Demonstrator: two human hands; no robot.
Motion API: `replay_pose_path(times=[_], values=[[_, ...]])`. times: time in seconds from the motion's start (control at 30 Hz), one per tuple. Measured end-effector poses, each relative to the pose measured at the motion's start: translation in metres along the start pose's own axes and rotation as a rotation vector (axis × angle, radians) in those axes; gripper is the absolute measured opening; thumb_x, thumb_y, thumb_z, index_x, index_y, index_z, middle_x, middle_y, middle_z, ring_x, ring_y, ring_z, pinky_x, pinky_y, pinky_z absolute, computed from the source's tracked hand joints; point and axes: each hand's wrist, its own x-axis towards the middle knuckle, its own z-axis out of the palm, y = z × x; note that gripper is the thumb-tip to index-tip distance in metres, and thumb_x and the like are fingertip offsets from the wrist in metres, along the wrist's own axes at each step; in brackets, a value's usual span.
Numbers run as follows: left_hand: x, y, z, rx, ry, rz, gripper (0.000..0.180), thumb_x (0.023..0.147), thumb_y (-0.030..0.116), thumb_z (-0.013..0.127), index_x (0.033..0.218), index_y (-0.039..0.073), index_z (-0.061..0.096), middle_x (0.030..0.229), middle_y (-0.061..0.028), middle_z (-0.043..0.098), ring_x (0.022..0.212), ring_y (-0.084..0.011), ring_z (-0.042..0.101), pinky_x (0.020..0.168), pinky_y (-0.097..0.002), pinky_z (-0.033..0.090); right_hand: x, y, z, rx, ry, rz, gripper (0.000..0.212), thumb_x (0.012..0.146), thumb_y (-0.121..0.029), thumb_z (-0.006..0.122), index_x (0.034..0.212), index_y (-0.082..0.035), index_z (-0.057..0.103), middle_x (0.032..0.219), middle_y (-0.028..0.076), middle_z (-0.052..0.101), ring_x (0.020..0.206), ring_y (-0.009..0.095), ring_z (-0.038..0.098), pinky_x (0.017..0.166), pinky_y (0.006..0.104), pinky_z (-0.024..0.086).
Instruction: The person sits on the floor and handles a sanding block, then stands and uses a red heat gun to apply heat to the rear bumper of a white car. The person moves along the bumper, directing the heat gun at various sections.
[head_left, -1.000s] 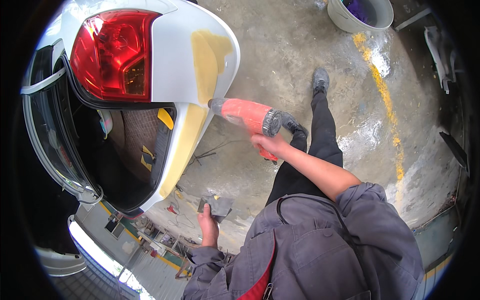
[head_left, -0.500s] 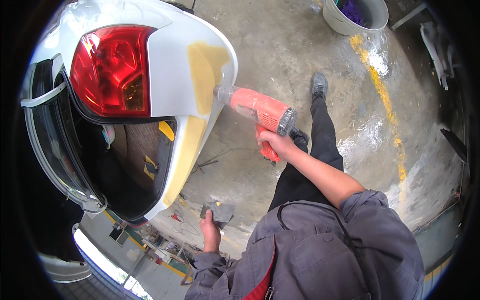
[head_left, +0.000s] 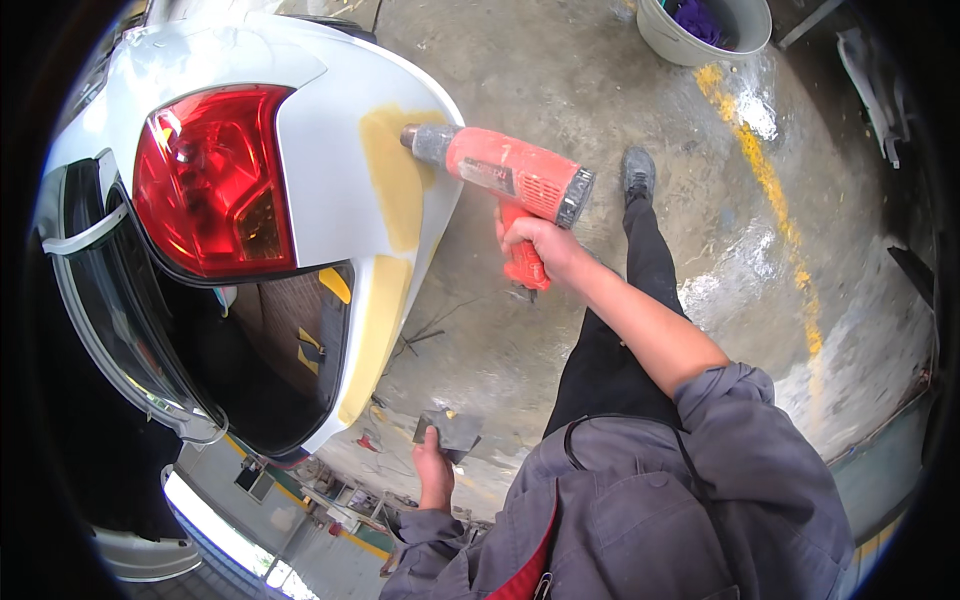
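Note:
My right hand (head_left: 541, 245) is wrapped round the handle of a red heat gun (head_left: 515, 170). Its metal nozzle points left, over the upper part of a yellow filler patch (head_left: 390, 190) on the white car's rear corner (head_left: 330, 150). Whether the nozzle touches the panel I cannot tell. Another yellow strip (head_left: 378, 310) runs down the edge of the open boot. Lower down, away from the car, my left hand (head_left: 432, 468) grips flat grey filler spreaders (head_left: 450, 432), with a dab of yellow on top. The red tail light (head_left: 215, 180) sits left of the patch.
The raised tailgate (head_left: 110, 310) is at the left, beside the dark boot opening (head_left: 260, 370). A whitish bucket (head_left: 690, 45) with purple cloth stands at the far right. A yellow line (head_left: 770, 190) crosses the concrete floor (head_left: 540, 70). Clutter (head_left: 345, 500) lies along the lower left.
The heat gun has moved up and left, its nozzle from the patch's lower right edge to over its upper part. The car sits slightly lower in view. My left hand still holds the spreaders.

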Motion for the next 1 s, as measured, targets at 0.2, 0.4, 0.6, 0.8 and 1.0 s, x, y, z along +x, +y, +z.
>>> replay_pose_path(times=[0.2, 0.4, 0.6, 0.8, 1.0], values=[[0.006, -0.001, 0.001, 0.01, 0.014, -0.05, 0.027, 0.102, 0.022, 0.058, 0.115, -0.001, 0.062, 0.106, -0.0072, 0.069, 0.09, -0.0157, 0.067, 0.08, -0.0306, 0.054, 0.023, -0.004, -0.013, 0.18, 0.01, 0.095, 0.029, 0.076, -0.003, 0.058, 0.105, -0.004, 0.056, 0.083, 0.004, 0.059, 0.069, 0.014, 0.058, 0.064, 0.0306, 0.05], [0.014, -0.006, 0.006, 0.027, 0.039, -0.088, 0.028, 0.101, 0.021, 0.059, 0.115, -0.003, 0.061, 0.101, -0.0078, 0.068, 0.085, -0.0154, 0.065, 0.074, -0.0296, 0.052, 0.04, -0.007, -0.02, 0.212, -0.033, 0.123, 0.028, 0.076, -0.003, 0.057, 0.104, -0.005, 0.055, 0.085, 0.005, 0.059, 0.068, 0.014, 0.058, 0.063, 0.0302, 0.049], [0.022, -0.008, 0.012, 0.055, 0.093, -0.136, 0.025, 0.1, 0.022, 0.061, 0.109, -0.002, 0.063, 0.096, -0.0048, 0.068, 0.077, -0.0117, 0.063, 0.066, -0.0268, 0.05, 0.053, -0.002, -0.041, 0.203, 0.008, 0.163, 0.033, 0.076, -0.003, 0.056, 0.109, -0.004, 0.058, 0.091, 0.006, 0.063, 0.072, 0.015, 0.06, 0.067, 0.0301, 0.051], [0.026, -0.008, 0.02, 0.066, 0.087, -0.122, 0.022, 0.1, 0.023, 0.062, 0.101, 0.002, 0.064, 0.088, -0.0018, 0.066, 0.071, -0.0093, 0.06, 0.061, -0.0256, 0.047, 0.064, 0.006, -0.063, 0.193, 0.027, 0.14, 0.033, 0.075, -0.002, 0.056, 0.108, -0.004, 0.057, 0.088, 0.006, 0.061, 0.071, 0.015, 0.06, 0.066, 0.0303, 0.051], [0.034, -0.012, 0.015, 0.111, 0.069, -0.168, 0.025, 0.1, 0.025, 0.062, 0.105, 0.0, 0.064, 0.092, -0.0038, 0.068, 0.075, -0.0112, 0.063, 0.063, -0.027, 0.05, 0.079, 0.012, -0.081, 0.215, 0.089, 0.164, 0.029, 0.074, -0.002, 0.056, 0.104, -0.005, 0.056, 0.085, 0.005, 0.059, 0.068, 0.015, 0.059, 0.064, 0.0304, 0.05]])
